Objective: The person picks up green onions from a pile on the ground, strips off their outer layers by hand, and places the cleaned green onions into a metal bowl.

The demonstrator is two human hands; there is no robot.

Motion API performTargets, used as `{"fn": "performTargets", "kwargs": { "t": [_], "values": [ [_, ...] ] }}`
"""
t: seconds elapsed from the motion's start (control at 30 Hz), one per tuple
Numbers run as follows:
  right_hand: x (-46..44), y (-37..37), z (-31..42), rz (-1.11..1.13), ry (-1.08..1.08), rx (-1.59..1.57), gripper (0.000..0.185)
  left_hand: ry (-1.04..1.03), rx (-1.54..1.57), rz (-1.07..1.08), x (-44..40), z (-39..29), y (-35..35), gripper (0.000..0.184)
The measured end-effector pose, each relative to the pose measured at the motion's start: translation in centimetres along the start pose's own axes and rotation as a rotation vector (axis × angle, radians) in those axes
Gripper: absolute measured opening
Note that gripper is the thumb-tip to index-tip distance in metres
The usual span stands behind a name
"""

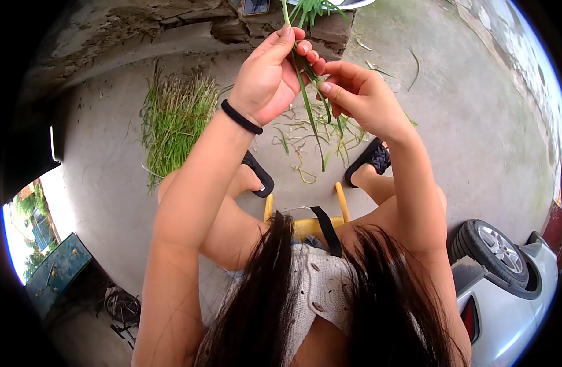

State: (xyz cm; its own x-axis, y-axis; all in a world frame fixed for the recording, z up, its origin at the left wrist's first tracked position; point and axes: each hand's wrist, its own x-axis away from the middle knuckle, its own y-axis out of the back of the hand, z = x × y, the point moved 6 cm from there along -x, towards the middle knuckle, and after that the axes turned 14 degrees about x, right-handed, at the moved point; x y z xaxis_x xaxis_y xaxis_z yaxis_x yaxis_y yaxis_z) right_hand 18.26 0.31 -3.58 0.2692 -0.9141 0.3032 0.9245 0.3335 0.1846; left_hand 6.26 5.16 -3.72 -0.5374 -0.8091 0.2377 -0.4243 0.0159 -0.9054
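My left hand [275,73], with a black band on its wrist, is closed round the pale stem of a green stalk [307,110] held up at the top centre. Long green leaves hang down from it. To its right, my right hand [354,95] pinches the leaves between thumb and fingers, close to the left fingertips. A large pile of green stalks [174,119] lies on the floor at the left. Loose trimmings [302,144] are scattered on the floor below my hands.
A metal basin [354,3] with cut greens and a phone [255,6] are at the top edge. My feet in black sandals [373,160] flank a yellow stool [305,227]. A wheel [492,251] and a silver car [525,318] stand at the lower right.
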Motion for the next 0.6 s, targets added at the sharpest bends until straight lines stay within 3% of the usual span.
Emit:
{"fn": "performTargets", "kwargs": {
  "t": [0.23,0.47,0.5,0.6],
  "values": [
    [0.3,1.0,0.2,0.038,-0.035,0.301,0.015,0.020,-0.033,-0.053,0.4,0.9,0.3,0.019],
    [0.9,4.9,-1.0,-0.341,0.042,0.789,0.025,-0.051,0.163,-0.161,0.2,-1.9,1.4,0.019],
    [1.0,4.4,-0.8,-0.264,-0.001,0.793,0.029,-0.048,0.187,-0.157,0.1,-2.3,1.6,0.019],
    [0.4,1.1,-0.4,-0.087,-0.002,0.276,0.032,-0.067,0.227,-0.163,0.0,-2.6,1.6,0.018]
  ]
}}
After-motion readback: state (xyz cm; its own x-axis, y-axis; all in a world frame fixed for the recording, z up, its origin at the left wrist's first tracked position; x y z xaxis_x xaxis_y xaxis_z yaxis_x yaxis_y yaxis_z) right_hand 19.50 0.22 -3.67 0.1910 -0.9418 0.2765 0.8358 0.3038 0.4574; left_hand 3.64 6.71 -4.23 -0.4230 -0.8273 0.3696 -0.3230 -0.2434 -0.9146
